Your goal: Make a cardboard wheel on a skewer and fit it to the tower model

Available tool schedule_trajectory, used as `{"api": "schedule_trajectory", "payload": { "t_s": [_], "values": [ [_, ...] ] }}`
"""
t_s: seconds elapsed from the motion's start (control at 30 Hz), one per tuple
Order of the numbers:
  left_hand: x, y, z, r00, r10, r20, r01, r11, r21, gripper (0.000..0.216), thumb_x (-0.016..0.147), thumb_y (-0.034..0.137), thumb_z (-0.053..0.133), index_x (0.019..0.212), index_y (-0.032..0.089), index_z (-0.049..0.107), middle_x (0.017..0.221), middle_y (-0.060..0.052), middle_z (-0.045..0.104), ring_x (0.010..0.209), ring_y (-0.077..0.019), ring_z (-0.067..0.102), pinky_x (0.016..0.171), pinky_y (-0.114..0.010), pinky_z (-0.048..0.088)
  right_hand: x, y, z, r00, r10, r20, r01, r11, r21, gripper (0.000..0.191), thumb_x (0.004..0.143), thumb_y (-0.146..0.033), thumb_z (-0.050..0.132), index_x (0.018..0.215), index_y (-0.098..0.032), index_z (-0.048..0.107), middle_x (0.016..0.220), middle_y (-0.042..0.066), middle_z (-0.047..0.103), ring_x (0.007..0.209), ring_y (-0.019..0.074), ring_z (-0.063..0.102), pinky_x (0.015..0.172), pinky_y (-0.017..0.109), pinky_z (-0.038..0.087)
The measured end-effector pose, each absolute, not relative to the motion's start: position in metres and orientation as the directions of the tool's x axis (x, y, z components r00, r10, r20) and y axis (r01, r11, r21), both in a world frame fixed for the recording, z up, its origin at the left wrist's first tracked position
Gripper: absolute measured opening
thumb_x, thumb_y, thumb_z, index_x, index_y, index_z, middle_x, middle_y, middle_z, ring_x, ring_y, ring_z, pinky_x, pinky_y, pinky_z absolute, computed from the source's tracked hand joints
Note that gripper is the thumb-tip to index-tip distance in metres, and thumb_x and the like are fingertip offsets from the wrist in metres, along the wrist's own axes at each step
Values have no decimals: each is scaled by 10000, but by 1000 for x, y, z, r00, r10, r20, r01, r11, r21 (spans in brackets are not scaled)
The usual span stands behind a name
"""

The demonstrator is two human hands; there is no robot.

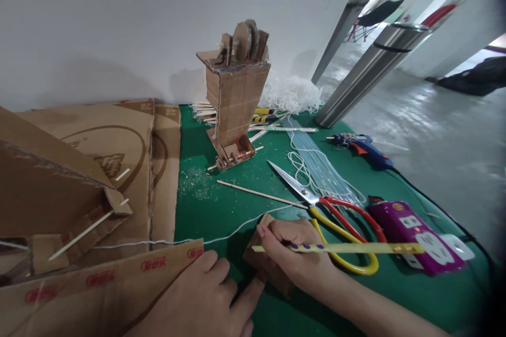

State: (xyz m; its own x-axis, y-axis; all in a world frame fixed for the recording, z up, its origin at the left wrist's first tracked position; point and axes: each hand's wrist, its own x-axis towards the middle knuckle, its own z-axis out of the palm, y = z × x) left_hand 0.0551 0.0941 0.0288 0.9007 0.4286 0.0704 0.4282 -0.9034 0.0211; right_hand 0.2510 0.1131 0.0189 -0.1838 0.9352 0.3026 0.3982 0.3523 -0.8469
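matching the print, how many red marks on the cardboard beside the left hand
4: far-left mark, second mark, third mark, right-corner mark; the left hand may hide more.

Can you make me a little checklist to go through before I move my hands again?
1. Yellow stick in right hand: ok, held.
2. Left hand on the small card: ok, a finger touches it.
3. Fingers out of the scissors handles: ok.
4. Scissors clear of the right arm: not ok, the yellow handle is right beside it.
5. Tower standing up: ok.
6. Glue gun cool: cannot tell.
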Motion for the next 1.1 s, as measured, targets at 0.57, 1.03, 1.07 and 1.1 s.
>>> {"api": "schedule_trajectory", "payload": {
  "t_s": [0.57, 1.03, 1.07, 1.1],
  "values": [
    [56, 94, 29, 901, 424, 85, 424, -905, 29, 427, 873, 426, 586, 1225, 184, 557, 660, 19, 706, 588, -189, 553, 593, -359, 272, 250, 112, 21, -208, 938, 276, 389, 338, -857, 462, 871, -170, 501, 491, -200, 241, 445, -73, 289, 396, 55, 252, 374, 199, 202],
    [55, 93, 31, 902, 425, 75, 425, -905, 22, 444, 885, 406, 570, 1262, 174, 529, 655, 21, 696, 590, -190, 543, 597, -359, 266, 249, 114, 21, -199, 950, 242, 360, 300, -883, 455, 865, -167, 495, 483, -204, 251, 431, -76, 285, 394, 59, 233, 370, 208, 198],
    [55, 93, 30, 902, 425, 78, 425, -905, 23, 448, 888, 404, 564, 1269, 172, 522, 657, 20, 695, 589, -189, 542, 593, -358, 264, 249, 114, 21, -206, 948, 242, 353, 303, -885, 453, 866, -159, 489, 481, -205, 255, 429, -78, 271, 393, 60, 225, 369, 212, 192],
    [55, 92, 30, 902, 426, 76, 425, -905, 24, 445, 894, 401, 555, 1273, 172, 517, 660, 19, 695, 590, -189, 542, 591, -358, 265, 249, 114, 21, -212, 947, 242, 346, 304, -887, 450, 867, -153, 484, 481, -206, 260, 429, -78, 265, 393, 62, 224, 369, 214, 190]
  ]
}}
